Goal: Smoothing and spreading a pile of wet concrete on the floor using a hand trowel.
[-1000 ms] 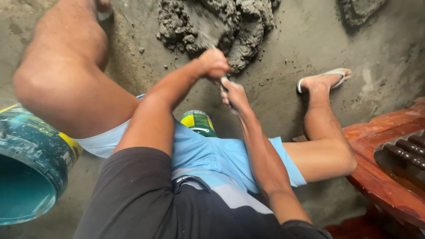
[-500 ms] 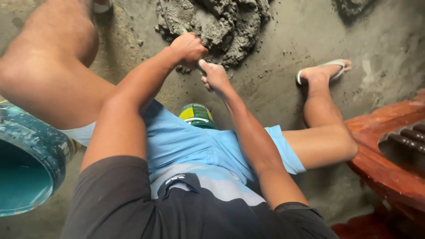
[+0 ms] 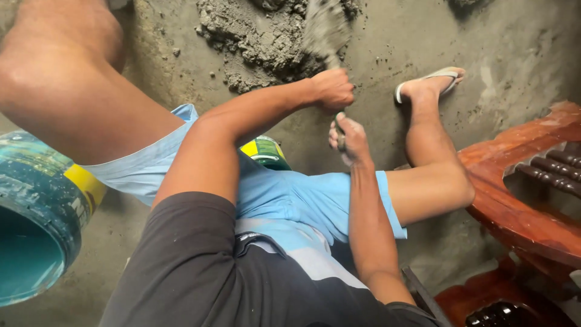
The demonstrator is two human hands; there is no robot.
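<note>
Both hands on trowel (image 3: 327,30); left hand (image 3: 331,88) clenched high on handle, right hand (image 3: 348,138) grasping below for leverage; blade loaded, above mortar (image 3: 260,36).

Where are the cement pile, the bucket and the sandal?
cement pile (image 3: 260,42), head view, middle of the heap
bucket (image 3: 42,206), head view, outer wall
sandal (image 3: 433,77), head view, strap
</note>
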